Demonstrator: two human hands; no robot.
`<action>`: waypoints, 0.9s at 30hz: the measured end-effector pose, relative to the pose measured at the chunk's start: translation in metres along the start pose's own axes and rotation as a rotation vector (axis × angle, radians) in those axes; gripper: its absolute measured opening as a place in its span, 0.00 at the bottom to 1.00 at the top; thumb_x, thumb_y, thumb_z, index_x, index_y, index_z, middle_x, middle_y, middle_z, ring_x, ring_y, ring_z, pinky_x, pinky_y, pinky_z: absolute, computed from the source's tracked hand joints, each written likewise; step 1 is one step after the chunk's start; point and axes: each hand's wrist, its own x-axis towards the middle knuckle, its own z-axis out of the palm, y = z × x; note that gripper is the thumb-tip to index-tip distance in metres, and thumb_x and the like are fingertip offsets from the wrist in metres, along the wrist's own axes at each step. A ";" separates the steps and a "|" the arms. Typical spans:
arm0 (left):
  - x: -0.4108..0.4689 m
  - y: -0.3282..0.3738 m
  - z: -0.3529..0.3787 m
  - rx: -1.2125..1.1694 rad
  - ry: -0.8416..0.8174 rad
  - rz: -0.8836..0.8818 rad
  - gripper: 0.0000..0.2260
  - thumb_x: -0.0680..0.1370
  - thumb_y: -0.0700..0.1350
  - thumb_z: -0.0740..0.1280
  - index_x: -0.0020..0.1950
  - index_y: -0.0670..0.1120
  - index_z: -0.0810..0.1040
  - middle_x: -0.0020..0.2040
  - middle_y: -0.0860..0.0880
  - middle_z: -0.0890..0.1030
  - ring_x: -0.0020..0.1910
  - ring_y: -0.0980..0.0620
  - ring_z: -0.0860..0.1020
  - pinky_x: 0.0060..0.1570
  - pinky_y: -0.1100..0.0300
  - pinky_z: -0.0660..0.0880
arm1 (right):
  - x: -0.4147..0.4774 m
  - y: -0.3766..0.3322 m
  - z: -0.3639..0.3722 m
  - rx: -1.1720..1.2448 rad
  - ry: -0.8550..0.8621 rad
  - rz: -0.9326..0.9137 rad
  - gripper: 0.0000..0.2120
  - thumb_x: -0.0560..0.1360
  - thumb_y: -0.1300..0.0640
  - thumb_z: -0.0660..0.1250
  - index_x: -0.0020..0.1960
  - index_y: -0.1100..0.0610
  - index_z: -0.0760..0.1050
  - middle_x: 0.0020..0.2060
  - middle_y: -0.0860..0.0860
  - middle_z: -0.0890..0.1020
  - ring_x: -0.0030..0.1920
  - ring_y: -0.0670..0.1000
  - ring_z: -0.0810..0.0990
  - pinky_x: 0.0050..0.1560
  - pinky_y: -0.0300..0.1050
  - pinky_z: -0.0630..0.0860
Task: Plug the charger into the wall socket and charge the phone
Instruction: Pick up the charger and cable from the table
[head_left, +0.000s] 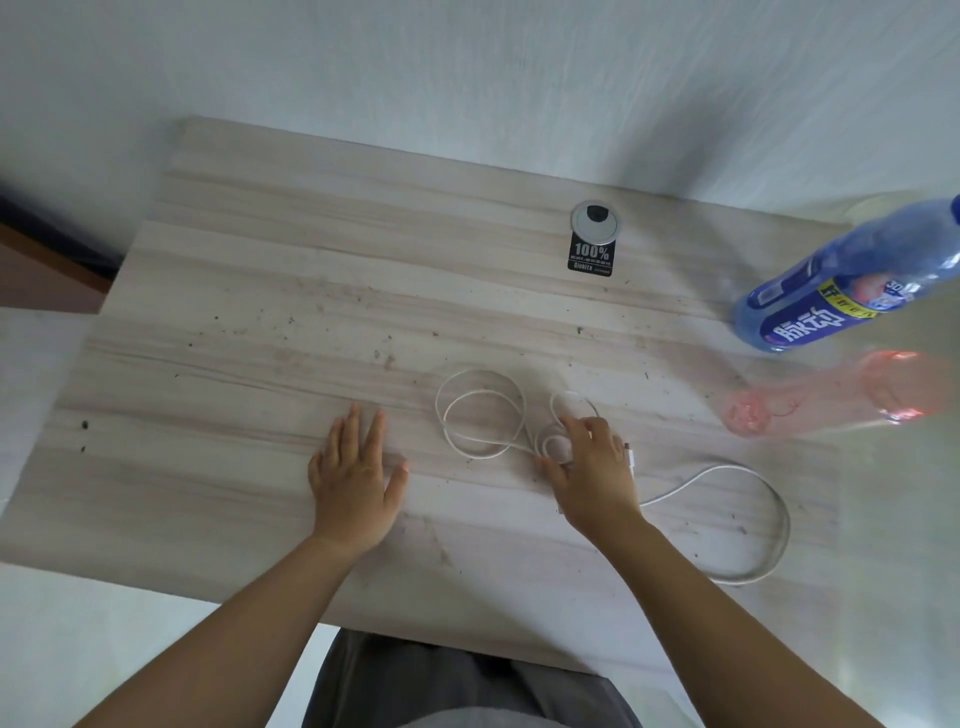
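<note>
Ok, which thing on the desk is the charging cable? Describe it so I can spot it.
Start at the pale wooden desk. Near its front edge, by the right hand, lies the white cable, coiled in loose loops. It is the only thin white cord; the neighbours further right are a blue bottle and a pink one.

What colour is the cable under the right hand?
White, in the head view: the charging cable lies looped on the table.

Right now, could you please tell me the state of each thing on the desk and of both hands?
Cable: lying in loose loops on the desk, not plugged in at any visible end.
Left hand: open, flat on the desk, empty.
Right hand: fingers pinching a small cable loop.
Blue bottle: upright.
Pink bottle: upright, looks empty.
Grommet: closed, no cable through it.
</note>
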 end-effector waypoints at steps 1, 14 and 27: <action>0.000 0.000 -0.002 0.004 -0.014 -0.002 0.30 0.76 0.55 0.59 0.76 0.50 0.57 0.78 0.44 0.53 0.76 0.43 0.53 0.69 0.45 0.56 | -0.001 -0.002 -0.003 0.014 -0.017 0.032 0.27 0.74 0.49 0.65 0.70 0.51 0.61 0.62 0.57 0.69 0.62 0.61 0.69 0.64 0.51 0.63; -0.043 -0.011 -0.016 -0.156 -0.117 -0.032 0.27 0.76 0.55 0.60 0.74 0.51 0.60 0.78 0.49 0.57 0.76 0.50 0.56 0.71 0.51 0.59 | -0.026 -0.015 -0.010 0.389 -0.199 0.101 0.12 0.70 0.49 0.70 0.51 0.52 0.75 0.40 0.45 0.77 0.44 0.51 0.78 0.39 0.41 0.72; -0.181 -0.091 -0.034 -1.030 0.141 -0.564 0.07 0.77 0.54 0.59 0.53 0.61 0.74 0.52 0.60 0.78 0.53 0.61 0.75 0.45 0.71 0.66 | -0.075 -0.131 0.008 0.194 -0.394 -0.243 0.12 0.74 0.44 0.63 0.36 0.49 0.72 0.31 0.43 0.77 0.27 0.39 0.74 0.19 0.28 0.65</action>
